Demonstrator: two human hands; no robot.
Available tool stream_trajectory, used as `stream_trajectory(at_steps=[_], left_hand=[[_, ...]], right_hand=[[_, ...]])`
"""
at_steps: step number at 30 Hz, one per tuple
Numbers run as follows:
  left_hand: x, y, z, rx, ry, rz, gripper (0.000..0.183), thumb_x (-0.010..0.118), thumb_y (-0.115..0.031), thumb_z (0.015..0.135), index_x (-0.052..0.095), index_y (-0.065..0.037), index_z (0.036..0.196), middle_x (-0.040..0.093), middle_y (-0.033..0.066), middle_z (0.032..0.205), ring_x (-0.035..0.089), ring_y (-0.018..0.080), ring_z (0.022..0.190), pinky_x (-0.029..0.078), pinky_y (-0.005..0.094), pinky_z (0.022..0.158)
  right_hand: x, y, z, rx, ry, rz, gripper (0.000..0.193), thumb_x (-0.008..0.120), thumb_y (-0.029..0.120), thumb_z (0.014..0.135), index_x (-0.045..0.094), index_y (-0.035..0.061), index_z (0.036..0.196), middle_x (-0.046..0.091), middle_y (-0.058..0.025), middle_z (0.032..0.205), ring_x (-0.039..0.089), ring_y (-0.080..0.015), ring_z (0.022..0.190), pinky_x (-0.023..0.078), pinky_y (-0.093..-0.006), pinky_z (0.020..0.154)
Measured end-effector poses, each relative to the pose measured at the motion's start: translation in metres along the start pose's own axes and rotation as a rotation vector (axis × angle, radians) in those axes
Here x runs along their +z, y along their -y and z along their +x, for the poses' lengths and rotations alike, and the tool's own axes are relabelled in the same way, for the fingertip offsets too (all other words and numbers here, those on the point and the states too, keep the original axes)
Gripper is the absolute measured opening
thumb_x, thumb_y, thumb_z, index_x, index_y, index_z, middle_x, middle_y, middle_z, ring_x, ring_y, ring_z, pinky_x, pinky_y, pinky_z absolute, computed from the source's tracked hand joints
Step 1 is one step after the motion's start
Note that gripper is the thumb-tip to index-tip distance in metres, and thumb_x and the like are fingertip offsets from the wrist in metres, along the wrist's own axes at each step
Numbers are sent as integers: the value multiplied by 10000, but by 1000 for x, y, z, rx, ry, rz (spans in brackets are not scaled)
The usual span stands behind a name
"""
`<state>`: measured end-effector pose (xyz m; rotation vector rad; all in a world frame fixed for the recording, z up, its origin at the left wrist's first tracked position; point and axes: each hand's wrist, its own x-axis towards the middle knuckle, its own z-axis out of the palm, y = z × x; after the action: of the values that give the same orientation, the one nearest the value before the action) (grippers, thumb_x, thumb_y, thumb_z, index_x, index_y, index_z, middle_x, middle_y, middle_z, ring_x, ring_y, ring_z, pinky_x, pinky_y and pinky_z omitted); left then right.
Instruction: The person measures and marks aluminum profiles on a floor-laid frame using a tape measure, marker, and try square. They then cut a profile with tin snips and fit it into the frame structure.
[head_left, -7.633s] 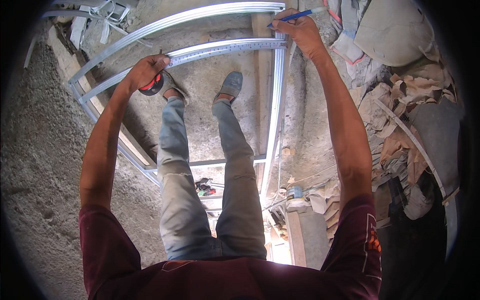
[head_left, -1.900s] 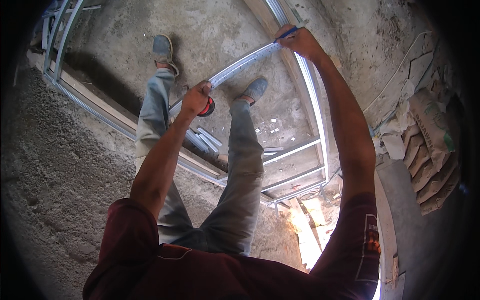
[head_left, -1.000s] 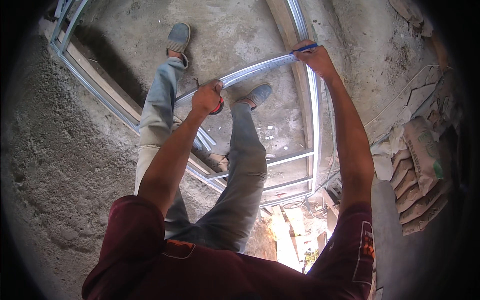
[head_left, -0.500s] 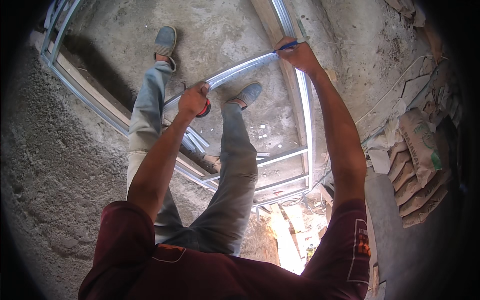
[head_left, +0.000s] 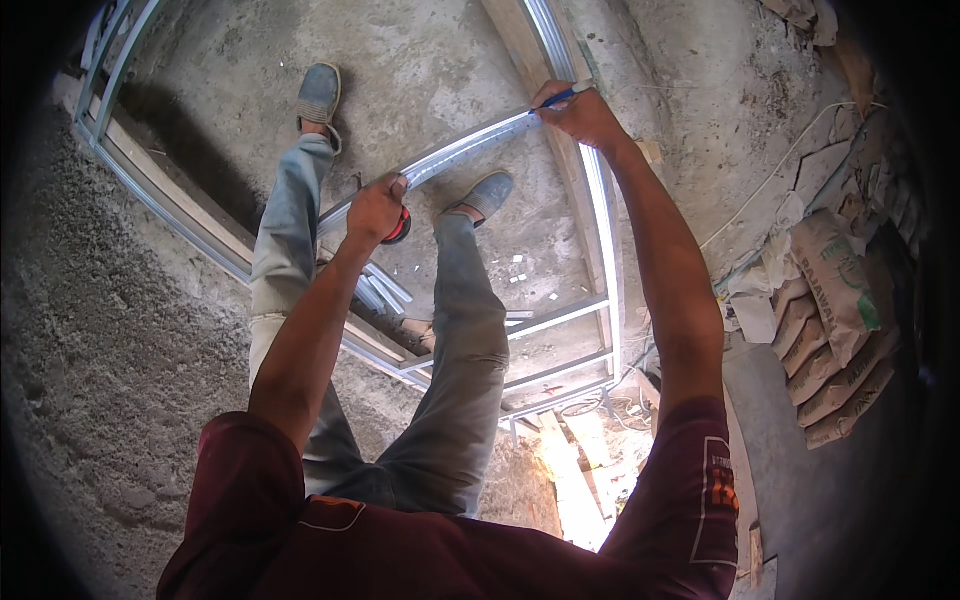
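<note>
My left hand [head_left: 376,208] is closed around the near part of a shiny metal channel [head_left: 465,150], thumb lying on top. Under its palm shows a red and black rounded case [head_left: 400,226], which looks like a tape measure, partly hidden by the fingers. At the channel's far right end, my right hand [head_left: 583,118] pinches a blue pen [head_left: 562,97] with a pale end. The pen's tip points left, at or very close to the channel's end. That end lies by a wooden beam [head_left: 568,165] and the long metal rail of a frame [head_left: 601,220].
A metal frame with crossbars [head_left: 560,328] surrounds my legs on the rough concrete floor. Cut metal pieces [head_left: 382,290] lie between my legs, near a left-hand timber [head_left: 180,187]. Stacked paper sacks [head_left: 835,290] stand at right, with a pale cable [head_left: 770,195] nearby.
The whole view has shifted slightly, moving the scene a little left. Both hands keep their grips, and the pen stays at the channel's end.
</note>
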<state>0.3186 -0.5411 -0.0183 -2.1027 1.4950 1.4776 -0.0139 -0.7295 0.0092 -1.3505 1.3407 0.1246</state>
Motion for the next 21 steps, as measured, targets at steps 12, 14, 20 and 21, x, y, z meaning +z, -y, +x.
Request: stream_trajectory(at_steps=[12, 14, 20, 21], left_hand=[[-4, -4, 1, -75, 73, -8, 359, 470, -425, 1013, 665, -170, 1173, 690, 200, 1115, 637, 435, 1050, 505, 515, 894], [-4, -5, 1, -76, 74, -4, 358, 473, -424, 1013, 666, -170, 1175, 690, 203, 1113, 639, 437, 1046, 505, 517, 892], [-4, -7, 0, -80, 70, -13, 348, 484, -417, 1012, 663, -162, 1167, 691, 211, 1098, 640, 448, 1031, 505, 523, 882], [-4, -9, -1, -79, 67, -8, 346, 485, -415, 1012, 663, -159, 1162, 691, 212, 1095, 639, 450, 1030, 505, 523, 881]], right_hand=[[6, -16, 3, -96, -53, 19, 135, 711, 179, 871, 725, 120, 991, 715, -49, 903, 668, -170, 870, 517, -316, 820], [7, -20, 4, -102, -56, 15, 135, 714, 181, 871, 724, 121, 992, 714, -51, 904, 667, -173, 874, 515, -316, 820], [7, -24, 5, -103, -49, 3, 133, 729, 190, 868, 725, 129, 987, 712, -54, 903, 665, -178, 866, 514, -317, 809], [8, -25, 5, -107, -51, 3, 132, 730, 190, 868, 725, 131, 986, 712, -54, 902, 665, -178, 862, 515, -317, 805]])
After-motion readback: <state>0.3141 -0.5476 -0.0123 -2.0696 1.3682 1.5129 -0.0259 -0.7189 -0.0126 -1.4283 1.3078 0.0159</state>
